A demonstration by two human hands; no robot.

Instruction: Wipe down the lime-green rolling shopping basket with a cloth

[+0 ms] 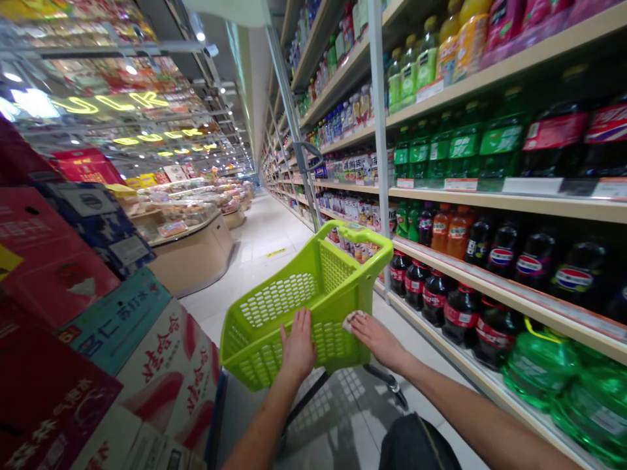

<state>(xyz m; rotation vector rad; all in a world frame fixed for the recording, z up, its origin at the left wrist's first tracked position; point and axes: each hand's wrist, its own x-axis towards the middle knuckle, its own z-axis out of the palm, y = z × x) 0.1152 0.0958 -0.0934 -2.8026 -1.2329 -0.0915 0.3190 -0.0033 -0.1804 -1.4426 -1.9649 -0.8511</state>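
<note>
A lime-green plastic shopping basket point(289, 303) stands on a wheeled frame in a supermarket aisle, tilted to the left. My left hand point(298, 346) lies flat against its near wall, fingers spread. My right hand point(375, 336) presses a small white cloth or paper point(353, 320) against the basket's near right edge. The basket's inside looks empty. Its grey pull handle point(308, 153) sticks up beyond it.
Shelves of dark cola bottles point(494, 261), green and orange soda bottles point(441, 147) run along the right. Green water jugs point(582, 391) sit low at right. Stacked red and patterned cartons point(98, 339) line the left. A rounded display counter point(196, 248) stands farther down the white-tiled aisle.
</note>
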